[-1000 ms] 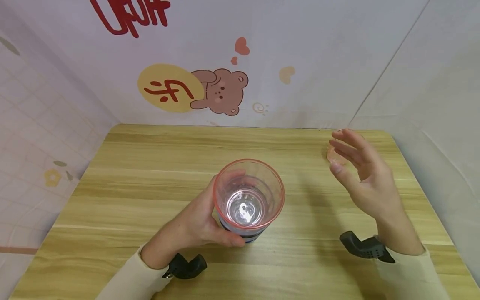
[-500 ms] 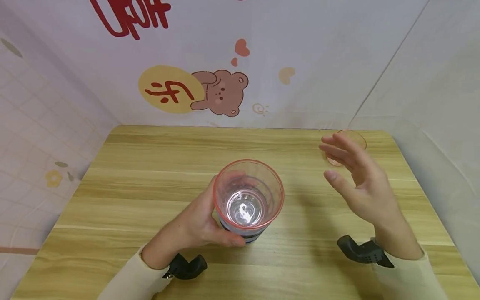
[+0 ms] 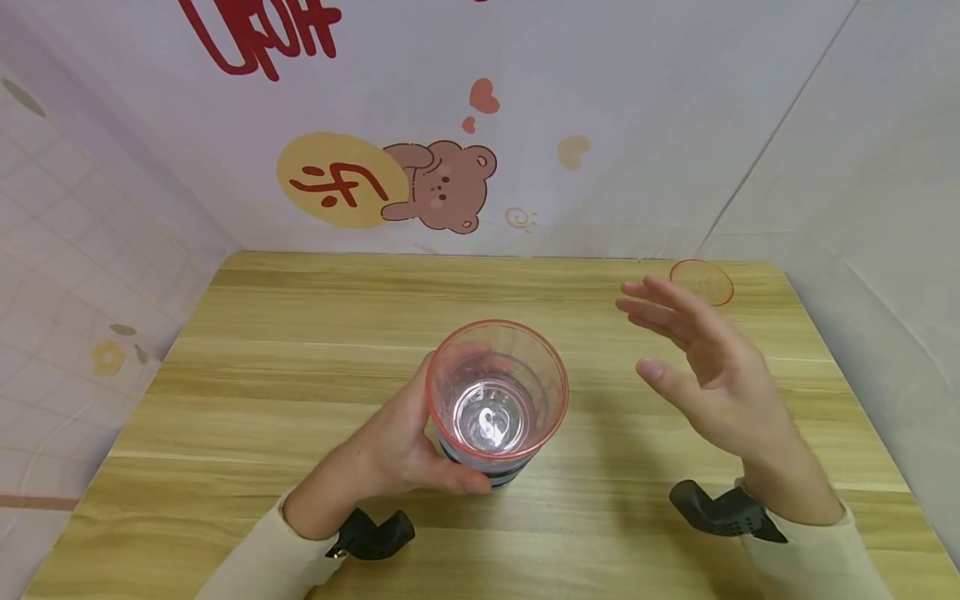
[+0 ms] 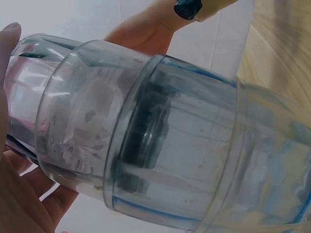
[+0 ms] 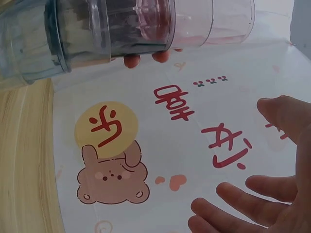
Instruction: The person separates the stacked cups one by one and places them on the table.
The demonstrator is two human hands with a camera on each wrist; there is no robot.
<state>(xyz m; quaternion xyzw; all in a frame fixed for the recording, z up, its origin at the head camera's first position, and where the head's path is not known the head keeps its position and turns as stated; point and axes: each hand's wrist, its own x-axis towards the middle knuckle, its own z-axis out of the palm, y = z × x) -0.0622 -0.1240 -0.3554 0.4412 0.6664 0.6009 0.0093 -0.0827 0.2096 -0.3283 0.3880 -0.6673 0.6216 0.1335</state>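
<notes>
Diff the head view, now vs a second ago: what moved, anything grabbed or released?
The right grip shifted left, toward the stacked cups, and slightly down the image, holding nothing. The rim of the far cup now shows in full; earlier that grip mostly hid it. Nothing was taken hold of or let go. Unchanged: the left grip around the stacked cups, in the same place.

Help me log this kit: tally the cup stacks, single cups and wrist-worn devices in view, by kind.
Nested stack of transparent cups, held in the left hand: 1
Single transparent cup with an orange-red rim: 1
Black wrist-worn devices: 2
Total: 4
</notes>
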